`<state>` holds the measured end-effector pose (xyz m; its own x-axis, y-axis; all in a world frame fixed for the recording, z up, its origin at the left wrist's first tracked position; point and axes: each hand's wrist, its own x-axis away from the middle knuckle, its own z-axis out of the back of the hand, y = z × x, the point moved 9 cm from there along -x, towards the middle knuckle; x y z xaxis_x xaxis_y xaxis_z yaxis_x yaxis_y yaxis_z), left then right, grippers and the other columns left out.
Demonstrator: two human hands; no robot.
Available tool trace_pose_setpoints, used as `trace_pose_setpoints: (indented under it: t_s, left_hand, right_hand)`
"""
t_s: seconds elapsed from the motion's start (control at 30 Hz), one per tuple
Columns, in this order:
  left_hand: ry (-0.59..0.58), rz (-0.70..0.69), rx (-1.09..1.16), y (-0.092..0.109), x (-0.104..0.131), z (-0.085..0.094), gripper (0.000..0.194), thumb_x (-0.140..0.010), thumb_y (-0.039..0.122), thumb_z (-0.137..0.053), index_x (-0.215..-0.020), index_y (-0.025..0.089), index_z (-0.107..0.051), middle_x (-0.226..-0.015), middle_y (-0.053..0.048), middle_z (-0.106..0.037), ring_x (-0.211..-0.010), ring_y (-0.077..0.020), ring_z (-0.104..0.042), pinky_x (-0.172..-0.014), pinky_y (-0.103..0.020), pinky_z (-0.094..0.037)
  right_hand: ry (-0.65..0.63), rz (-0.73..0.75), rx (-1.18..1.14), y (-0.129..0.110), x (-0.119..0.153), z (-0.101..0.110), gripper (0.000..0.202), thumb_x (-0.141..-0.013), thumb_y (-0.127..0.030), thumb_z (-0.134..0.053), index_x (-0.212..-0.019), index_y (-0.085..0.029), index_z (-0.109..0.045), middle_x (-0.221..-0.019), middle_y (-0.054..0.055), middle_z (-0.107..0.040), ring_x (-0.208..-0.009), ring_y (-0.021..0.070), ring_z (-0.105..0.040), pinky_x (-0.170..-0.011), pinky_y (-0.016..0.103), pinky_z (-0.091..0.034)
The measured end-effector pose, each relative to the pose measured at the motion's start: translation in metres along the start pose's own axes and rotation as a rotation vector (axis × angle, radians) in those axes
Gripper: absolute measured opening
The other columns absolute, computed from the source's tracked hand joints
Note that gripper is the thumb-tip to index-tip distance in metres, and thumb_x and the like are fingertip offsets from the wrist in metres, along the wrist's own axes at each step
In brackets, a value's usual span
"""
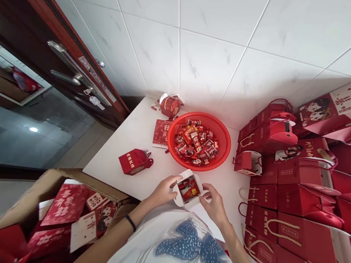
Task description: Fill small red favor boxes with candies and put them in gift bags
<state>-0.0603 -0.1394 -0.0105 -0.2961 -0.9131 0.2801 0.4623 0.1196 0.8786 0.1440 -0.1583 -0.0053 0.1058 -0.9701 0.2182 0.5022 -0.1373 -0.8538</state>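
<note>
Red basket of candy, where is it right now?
In the head view, the red basket sits on the white table near the tiled wall, just beyond the held open box, left of the stacked red boxes.

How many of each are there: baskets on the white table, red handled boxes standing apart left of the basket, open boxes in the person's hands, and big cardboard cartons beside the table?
Red basket: 1
Red handled box: 1
Open box, between left hand and right hand: 1
Cardboard carton: 1
Total: 4
</note>
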Motion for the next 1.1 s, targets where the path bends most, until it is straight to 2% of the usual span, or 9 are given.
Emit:
trace_pose_setpoints:
  t_s: [0.17, 0.33, 0.47, 0.6, 0.7, 0.77, 0.93, 1.03, 1.1]
  left_hand:
    - [0.023, -0.008, -0.011, 0.003, -0.003, 0.000, 0.063, -0.067, 0.004, -0.057, -0.128, 0.018, -0.064, -0.115, -0.008, -0.071, -0.098, -0.0208, -0.066, -0.090, -0.035, -0.055]
    - [0.027, -0.108, -0.106, 0.012, -0.007, 0.000, 0.049, -0.065, 0.000, -0.058, -0.106, 0.021, -0.074, -0.119, -0.007, -0.070, -0.114, -0.0257, -0.062, -0.105, -0.041, -0.047]
    - [-0.083, -0.172, -0.135, 0.021, -0.005, -0.011, 0.032, -0.069, 0.000, -0.060, -0.086, 0.021, -0.077, -0.124, -0.007, -0.068, -0.119, -0.0253, -0.060, -0.108, -0.040, -0.044]
    - [-0.247, -0.241, -0.198, 0.029, 0.003, -0.023, 0.014, -0.071, 0.009, -0.068, -0.075, 0.021, -0.075, -0.130, -0.006, -0.066, -0.120, -0.0271, -0.059, -0.109, -0.041, -0.042]
    - [-0.305, -0.288, -0.235, 0.033, 0.005, -0.028, 0.024, -0.062, 0.010, -0.076, -0.083, 0.021, -0.074, -0.133, -0.007, -0.064, -0.121, -0.0298, -0.058, -0.110, -0.043, -0.040]
    - [-0.323, -0.308, -0.236, 0.034, 0.004, -0.031, 0.036, -0.058, 0.013, -0.081, -0.092, 0.021, -0.074, -0.129, -0.008, -0.065, -0.120, -0.0305, -0.058, -0.111, -0.043, -0.040]
    - [-0.259, -0.287, -0.165, 0.032, -0.005, -0.034, 0.026, -0.077, 0.032, -0.076, -0.099, 0.021, -0.071, -0.108, -0.007, -0.070, -0.106, -0.0253, -0.063, -0.102, -0.039, -0.047]
    - [-0.143, -0.222, -0.147, 0.022, -0.015, -0.033, 0.016, -0.082, 0.027, -0.070, -0.096, 0.020, -0.068, -0.100, -0.005, -0.068, -0.094, -0.0209, -0.064, -0.090, -0.034, -0.052]
    - [-0.081, -0.190, -0.134, 0.016, -0.021, -0.035, 0.022, -0.081, 0.023, -0.070, -0.102, 0.021, -0.066, -0.103, -0.004, -0.065, -0.094, -0.0196, -0.063, -0.089, -0.033, -0.053]
  right_hand:
    - [0.037, 0.083, -0.113, -0.006, 0.013, 0.000, 0.040, -0.080, -0.030, -0.063, -0.119, -0.024, -0.062, -0.122, 0.009, -0.066, -0.084, 0.0182, -0.068, -0.080, 0.035, -0.056]
    - [0.067, 0.114, -0.010, 0.000, 0.012, -0.008, 0.029, -0.084, -0.029, -0.060, -0.113, -0.025, -0.067, -0.139, 0.012, -0.054, -0.113, 0.0253, -0.062, -0.095, 0.041, -0.052]
    - [0.181, 0.072, 0.111, 0.015, 0.005, -0.007, 0.033, -0.085, -0.032, -0.061, -0.118, -0.024, -0.062, -0.137, 0.013, -0.055, -0.118, 0.0275, -0.060, -0.099, 0.045, -0.051]
    - [0.245, 0.058, 0.169, 0.025, 0.002, -0.007, 0.049, -0.085, -0.032, -0.061, -0.132, -0.022, -0.052, -0.135, 0.015, -0.055, -0.105, 0.0266, -0.064, -0.090, 0.045, -0.056]
    - [0.261, 0.063, 0.161, 0.028, 0.002, -0.006, 0.057, -0.086, -0.033, -0.059, -0.141, -0.022, -0.046, -0.134, 0.015, -0.056, -0.102, 0.0252, -0.065, -0.086, 0.043, -0.058]
    - [0.256, 0.100, 0.166, 0.026, 0.003, -0.006, 0.050, -0.088, -0.032, -0.058, -0.137, -0.024, -0.052, -0.135, 0.014, -0.056, -0.112, 0.0259, -0.062, -0.091, 0.042, -0.056]
    - [0.220, 0.223, 0.173, 0.018, 0.010, -0.007, 0.031, -0.093, -0.027, -0.052, -0.118, -0.026, -0.070, -0.138, 0.013, -0.056, -0.100, 0.0227, -0.067, -0.092, 0.041, -0.056]
    - [0.212, 0.267, 0.166, 0.016, 0.017, -0.005, 0.034, -0.094, -0.026, -0.048, -0.119, -0.027, -0.071, -0.141, 0.013, -0.055, -0.101, 0.0223, -0.066, -0.093, 0.042, -0.056]
    - [0.199, 0.272, 0.180, 0.018, 0.020, -0.005, 0.038, -0.093, -0.025, -0.048, -0.123, -0.029, -0.070, -0.144, 0.012, -0.053, -0.106, 0.0234, -0.064, -0.097, 0.046, -0.054]
